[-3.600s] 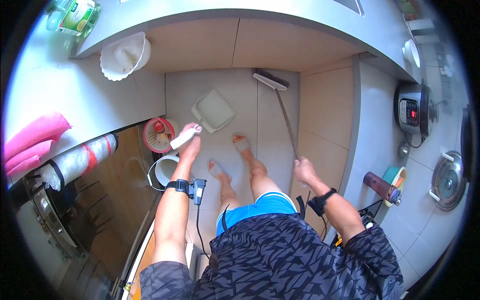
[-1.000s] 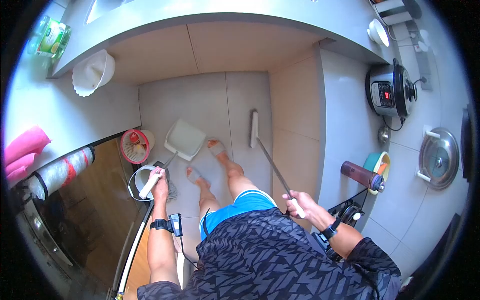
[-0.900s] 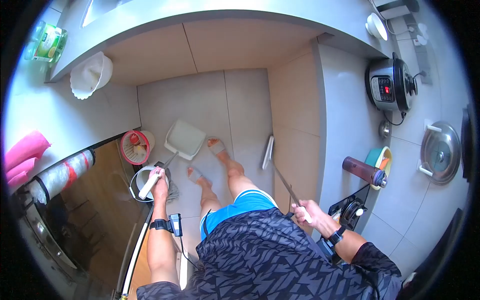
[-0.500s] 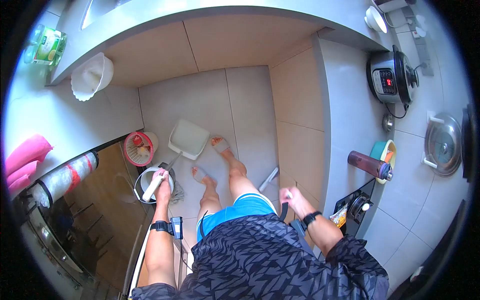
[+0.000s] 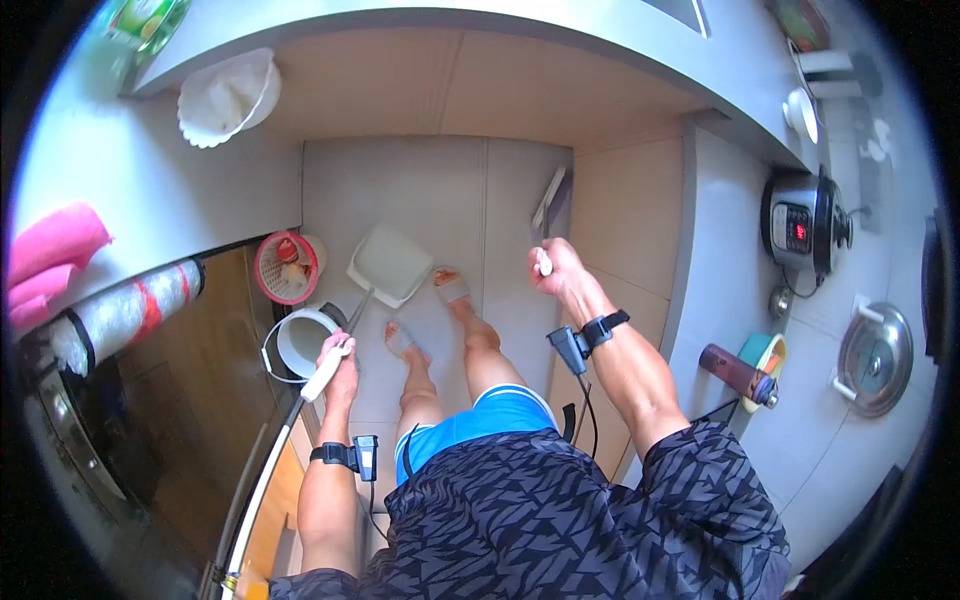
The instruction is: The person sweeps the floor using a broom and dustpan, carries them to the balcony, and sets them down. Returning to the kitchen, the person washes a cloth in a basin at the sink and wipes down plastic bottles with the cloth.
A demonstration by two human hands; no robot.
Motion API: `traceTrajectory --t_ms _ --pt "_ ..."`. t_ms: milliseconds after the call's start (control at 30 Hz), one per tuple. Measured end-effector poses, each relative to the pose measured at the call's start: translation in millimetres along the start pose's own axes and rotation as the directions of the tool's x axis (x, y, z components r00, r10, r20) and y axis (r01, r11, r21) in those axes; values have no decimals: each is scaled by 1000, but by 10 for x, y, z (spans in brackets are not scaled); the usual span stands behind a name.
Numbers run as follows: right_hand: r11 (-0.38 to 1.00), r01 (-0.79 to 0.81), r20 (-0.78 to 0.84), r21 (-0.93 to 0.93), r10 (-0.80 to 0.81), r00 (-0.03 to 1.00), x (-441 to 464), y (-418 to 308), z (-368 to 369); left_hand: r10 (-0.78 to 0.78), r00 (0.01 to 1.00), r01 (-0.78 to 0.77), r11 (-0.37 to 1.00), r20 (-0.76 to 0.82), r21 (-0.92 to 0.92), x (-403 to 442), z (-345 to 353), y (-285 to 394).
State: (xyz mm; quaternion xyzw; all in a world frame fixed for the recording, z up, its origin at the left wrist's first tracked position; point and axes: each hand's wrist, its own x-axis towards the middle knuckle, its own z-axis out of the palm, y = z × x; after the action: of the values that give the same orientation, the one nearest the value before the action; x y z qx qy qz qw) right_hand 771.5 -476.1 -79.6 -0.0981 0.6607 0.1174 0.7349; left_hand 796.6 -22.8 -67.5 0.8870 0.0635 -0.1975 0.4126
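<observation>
Moving away from the feet since the earlier frame, the broom with a flat white head (image 5: 548, 205) is now pointing up the floor, near the smooth tan side panel (image 5: 628, 215). The right hand (image 5: 560, 268) is going forward with it. Its fingers are curling into a fist around the white end of the broom's handle.

The left hand (image 5: 340, 365) is closing around the white grip of the pale, square plastic dustpan (image 5: 392, 264). The dustpan's wide part is showing over the gray tile floor (image 5: 400, 175), just beside 1 of the 2 feet in pale sandals (image 5: 452, 288). Whether it is touching the floor is hard to tell.

Near the left hand, a round white plastic bucket (image 5: 303, 347) is standing. Past it, a white plastic basket with a pinkish-red rim (image 5: 287, 267) is holding some small red and white things.
</observation>
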Motion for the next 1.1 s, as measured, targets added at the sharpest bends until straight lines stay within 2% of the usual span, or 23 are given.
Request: traceTrajectory --t_ms 33,100,133,167,267,367,433,500,600,667,800,833,867,933,1000,1033,1067,1100 --pt "981 94 6 -169 -94 996 163 -37 22 1 1000 -1 1000 9 -10 -24 -15 19" --pt "938 45 -7 -344 -51 999 342 -218 126 10 1000 -9 1000 18 -30 -30 -39 96" --pt "952 -48 -47 -301 35 998 443 -231 174 -4 1000 2 998 -30 -70 -57 -18 89" --pt "895 -27 -62 -445 -1 998 557 -113 190 -17 999 14 998 -37 -67 -87 -66 77" --pt "626 44 -60 -779 -145 988 584 266 13 -50 999 48 994 -20 -101 -102 -56 124" --pt "258 58 2 -964 -211 977 146 802 -308 -82 997 81 995 -12 -61 -109 -74 151" --pt "248 147 65 -958 -311 948 1 886 -748 -93 996 92 992 -11 -83 -105 -53 103" --pt "538 48 -134 -841 -293 947 -731 845 -663 -99 995 97 990 -12 -106 -85 -75 147" --pt "622 110 -152 -775 -353 923 -1041 811 -906 -92 996 91 992 -11 -87 -84 -98 134" --pt "664 154 -156 -732 -383 911 -897 776 -967 -69 998 69 995 -4 -77 -60 -86 42" --pt "754 109 -164 -648 -277 947 429 483 -852 -66 998 66 994 -1 -90 -107 -88 92" --pt "497 218 50 -840 -330 943 720 574 -935 -59 998 58 995 -8 -79 -99 -106 79" --pt "192 335 266 -922 -314 911 971 702 -1059 -52 999 51 996 -10 -70 -95 -110 48" --pt "-79 333 342 -940 -252 905 837 931 -1121 -45 999 45 998 -8 -36 -147 -135 73" --pt "-2 130 125 -992 -274 954 10 1112 -618 -78 997 75 992 -26 -99 -213 -118 38" --pt "-35 87 93 -996 -296 951 -339 1092 -441 -96 994 89 987 -46 -130 -237 -144 -19" --pt "-69 43 63 -997 -320 945 -574 1027 -349 -85 995 82 994 -46 -75 -265 -161 -129" --pt "-140 49 93 -989 -325 941 -683 992 -374 -106 993 101 991 -57 -88 -317 -209 -141"
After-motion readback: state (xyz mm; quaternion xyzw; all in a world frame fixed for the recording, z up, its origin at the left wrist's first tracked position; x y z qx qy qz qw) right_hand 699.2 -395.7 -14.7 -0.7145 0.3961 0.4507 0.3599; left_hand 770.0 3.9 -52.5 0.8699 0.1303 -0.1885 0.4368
